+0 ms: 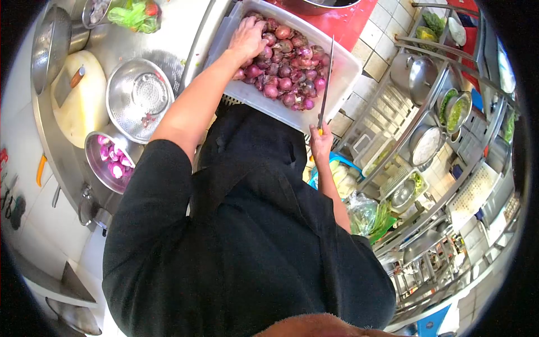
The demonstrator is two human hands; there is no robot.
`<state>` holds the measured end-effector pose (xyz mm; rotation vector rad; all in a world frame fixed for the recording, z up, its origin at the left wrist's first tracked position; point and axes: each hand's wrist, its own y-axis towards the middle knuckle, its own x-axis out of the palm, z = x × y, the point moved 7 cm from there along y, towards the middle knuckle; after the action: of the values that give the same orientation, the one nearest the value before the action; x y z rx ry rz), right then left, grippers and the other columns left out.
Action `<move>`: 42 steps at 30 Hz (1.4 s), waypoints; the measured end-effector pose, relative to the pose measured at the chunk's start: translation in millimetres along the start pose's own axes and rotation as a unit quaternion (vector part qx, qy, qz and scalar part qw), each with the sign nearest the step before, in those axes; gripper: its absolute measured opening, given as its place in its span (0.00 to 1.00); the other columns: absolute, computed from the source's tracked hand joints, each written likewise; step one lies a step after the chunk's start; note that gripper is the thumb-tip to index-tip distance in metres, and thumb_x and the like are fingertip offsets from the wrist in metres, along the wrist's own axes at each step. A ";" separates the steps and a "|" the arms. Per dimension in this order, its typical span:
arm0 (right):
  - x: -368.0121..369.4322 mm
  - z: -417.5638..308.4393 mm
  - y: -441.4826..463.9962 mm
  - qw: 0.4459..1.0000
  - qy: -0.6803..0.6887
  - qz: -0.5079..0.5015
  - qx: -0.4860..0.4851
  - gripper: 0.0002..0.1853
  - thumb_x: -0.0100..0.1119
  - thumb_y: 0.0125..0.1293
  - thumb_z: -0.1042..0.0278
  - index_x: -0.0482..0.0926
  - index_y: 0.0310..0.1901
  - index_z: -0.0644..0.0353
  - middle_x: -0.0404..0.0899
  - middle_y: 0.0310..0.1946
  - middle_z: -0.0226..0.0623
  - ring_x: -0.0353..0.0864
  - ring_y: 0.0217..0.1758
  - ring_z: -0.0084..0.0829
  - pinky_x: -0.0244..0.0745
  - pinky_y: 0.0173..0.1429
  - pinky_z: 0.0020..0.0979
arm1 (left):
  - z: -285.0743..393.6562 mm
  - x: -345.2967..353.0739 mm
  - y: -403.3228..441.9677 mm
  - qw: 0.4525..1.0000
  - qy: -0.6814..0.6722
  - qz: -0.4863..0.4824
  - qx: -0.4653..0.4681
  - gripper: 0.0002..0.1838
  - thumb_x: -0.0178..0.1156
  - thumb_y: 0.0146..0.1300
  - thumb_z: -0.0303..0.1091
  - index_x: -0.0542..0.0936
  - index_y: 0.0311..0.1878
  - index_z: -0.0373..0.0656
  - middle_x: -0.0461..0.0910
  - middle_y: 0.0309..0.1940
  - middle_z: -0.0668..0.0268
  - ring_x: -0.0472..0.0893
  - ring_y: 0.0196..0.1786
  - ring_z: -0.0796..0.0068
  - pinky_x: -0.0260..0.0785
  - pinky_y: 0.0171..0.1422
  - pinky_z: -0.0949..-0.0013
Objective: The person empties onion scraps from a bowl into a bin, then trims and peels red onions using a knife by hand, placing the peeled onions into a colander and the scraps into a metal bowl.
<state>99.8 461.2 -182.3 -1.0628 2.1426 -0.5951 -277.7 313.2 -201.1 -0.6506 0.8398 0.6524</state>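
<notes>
A white plastic bin (342,84) holds many red onions (285,83). My left hand (247,40) rests on the onions at the bin's upper left, its fingers bent among them; whether it grips one is hidden. By the bin's lower right edge, my right hand (321,143) is closed round the yellow handle of a long knife (328,78), whose blade points up across the right side of the bin.
On the steel counter at left stand a colander (116,92), a bowl of peeled onions (95,163) and a round board (92,115) with a cleaver (66,88). Shelves with bowls (425,145) line the right. A blue basket (337,158) sits below my right hand.
</notes>
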 end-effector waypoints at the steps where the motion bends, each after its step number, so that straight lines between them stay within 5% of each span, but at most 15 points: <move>1: -2.0 -4.4 -1.3 1.000 0.005 0.014 0.003 0.28 0.62 0.66 0.66 0.71 0.67 0.65 0.72 0.23 0.25 0.66 0.20 0.17 0.65 0.26 0.24 | -6.1 10.1 7.5 1.000 -0.006 0.011 -0.017 0.40 0.69 0.57 0.45 0.66 0.70 0.42 0.60 0.72 0.46 0.62 0.73 0.43 0.58 0.77 0.51; 6: -13.6 -1.5 1.4 0.998 0.009 0.059 -0.029 0.29 0.62 0.67 0.67 0.70 0.68 0.66 0.72 0.25 0.24 0.65 0.20 0.16 0.65 0.26 0.23 | 0.5 28.2 13.5 0.996 0.026 -0.012 -0.084 0.50 0.77 0.47 0.49 0.61 0.72 0.49 0.54 0.74 0.48 0.62 0.71 0.39 0.64 0.73 0.45; 12: -11.5 -6.7 10.0 0.998 0.052 0.045 0.012 0.29 0.62 0.66 0.69 0.71 0.69 0.59 0.70 0.23 0.22 0.65 0.19 0.14 0.63 0.23 0.21 | 60.2 79.6 -27.0 0.995 0.007 -0.052 0.090 0.34 0.68 0.48 0.28 0.71 0.62 0.48 0.61 0.69 0.49 0.65 0.69 0.40 0.69 0.68 0.45; 16: -12.8 -3.3 14.0 0.998 0.040 0.039 0.012 0.29 0.63 0.67 0.69 0.71 0.69 0.57 0.68 0.21 0.20 0.65 0.18 0.14 0.63 0.22 0.21 | 114.0 110.0 -88.2 0.983 -0.034 -0.109 0.142 0.32 0.69 0.48 0.32 0.75 0.60 0.43 0.63 0.69 0.49 0.66 0.68 0.43 0.72 0.65 0.48; 17: -12.4 -6.0 12.3 0.998 0.052 0.036 0.015 0.28 0.62 0.67 0.70 0.71 0.69 0.57 0.68 0.21 0.20 0.65 0.18 0.14 0.62 0.22 0.21 | 122.5 102.6 -95.6 0.987 0.022 -0.051 0.152 0.29 0.70 0.49 0.37 0.78 0.58 0.43 0.68 0.65 0.52 0.72 0.65 0.47 0.73 0.63 0.50; 20: -10.3 -6.8 9.2 0.993 0.109 0.044 0.012 0.27 0.62 0.68 0.71 0.72 0.69 0.57 0.68 0.22 0.19 0.64 0.18 0.14 0.61 0.22 0.20 | 113.1 100.9 -71.9 0.977 -0.137 -0.112 0.117 0.25 0.69 0.53 0.40 0.80 0.55 0.43 0.76 0.58 0.53 0.77 0.60 0.52 0.74 0.60 0.53; 22: -9.9 -4.3 9.9 0.993 0.105 0.049 0.011 0.27 0.62 0.68 0.72 0.72 0.69 0.56 0.69 0.22 0.19 0.63 0.18 0.13 0.61 0.21 0.20 | 97.0 70.9 -40.9 0.979 -0.192 -0.028 0.068 0.19 0.64 0.59 0.39 0.82 0.52 0.44 0.81 0.47 0.53 0.81 0.51 0.52 0.75 0.57 0.53; 24: -10.2 -0.5 11.2 0.993 0.102 0.060 0.003 0.26 0.62 0.68 0.72 0.73 0.68 0.54 0.69 0.21 0.20 0.65 0.17 0.14 0.63 0.20 0.21 | 69.7 48.4 -7.8 0.987 -0.157 -0.011 -0.041 0.16 0.62 0.61 0.39 0.83 0.49 0.42 0.83 0.49 0.51 0.82 0.52 0.50 0.75 0.57 0.54; 28: -8.7 0.0 10.8 0.991 0.126 0.041 0.016 0.27 0.61 0.68 0.74 0.71 0.69 0.58 0.69 0.26 0.20 0.63 0.19 0.12 0.61 0.22 0.19 | 21.3 10.1 31.9 0.983 -0.063 0.157 -0.074 0.14 0.59 0.63 0.37 0.82 0.50 0.44 0.78 0.55 0.51 0.80 0.54 0.47 0.74 0.59 0.51; 30: -9.6 -1.4 9.0 0.990 0.131 0.043 0.020 0.27 0.61 0.68 0.75 0.71 0.69 0.57 0.68 0.26 0.20 0.63 0.19 0.12 0.60 0.21 0.19 | 2.0 10.8 43.2 0.984 -0.025 0.120 -0.129 0.13 0.59 0.63 0.38 0.84 0.49 0.46 0.81 0.52 0.52 0.81 0.53 0.49 0.74 0.58 0.52; 33: -9.8 5.8 10.7 0.990 0.135 0.045 0.010 0.27 0.60 0.69 0.74 0.71 0.69 0.57 0.68 0.25 0.20 0.63 0.19 0.12 0.60 0.21 0.19 | 38.7 26.1 42.0 0.989 -0.104 0.103 0.028 0.12 0.59 0.61 0.38 0.84 0.42 0.42 0.83 0.44 0.53 0.83 0.48 0.50 0.76 0.55 0.51; 35: -10.6 -2.0 7.2 0.990 0.130 0.063 -0.002 0.26 0.60 0.69 0.73 0.71 0.69 0.57 0.68 0.24 0.20 0.63 0.18 0.13 0.60 0.21 0.19 | 82.6 45.9 34.1 0.991 -0.124 -0.007 0.046 0.12 0.61 0.61 0.40 0.85 0.42 0.45 0.84 0.44 0.55 0.82 0.50 0.55 0.75 0.56 0.54; 37: -9.5 -5.4 3.6 0.988 0.126 0.085 -0.009 0.26 0.60 0.69 0.72 0.71 0.69 0.58 0.67 0.21 0.20 0.63 0.17 0.14 0.61 0.21 0.20 | 120.6 86.9 29.9 0.989 -0.041 -0.033 0.136 0.14 0.63 0.60 0.42 0.84 0.43 0.44 0.82 0.44 0.57 0.80 0.50 0.55 0.72 0.57 0.53; 40: -9.3 -5.2 0.4 0.984 0.132 0.123 -0.011 0.25 0.59 0.70 0.72 0.71 0.68 0.62 0.67 0.18 0.22 0.64 0.16 0.16 0.64 0.20 0.23 | 147.2 128.7 37.8 0.981 0.184 -0.004 0.058 0.19 0.54 0.63 0.42 0.81 0.52 0.41 0.80 0.52 0.64 0.74 0.60 0.64 0.63 0.59 0.49; 42: -7.1 -4.3 -0.4 0.982 0.143 0.119 -0.025 0.24 0.59 0.71 0.71 0.71 0.67 0.63 0.67 0.18 0.23 0.64 0.15 0.16 0.65 0.20 0.23 | 144.0 141.7 45.6 0.987 0.155 -0.026 0.036 0.18 0.50 0.64 0.38 0.80 0.52 0.41 0.81 0.52 0.64 0.73 0.60 0.66 0.62 0.57 0.49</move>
<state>100.1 467.2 -176.5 -0.7670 2.5002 -0.6115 -174.7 484.0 -256.8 -0.7158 1.1256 0.4775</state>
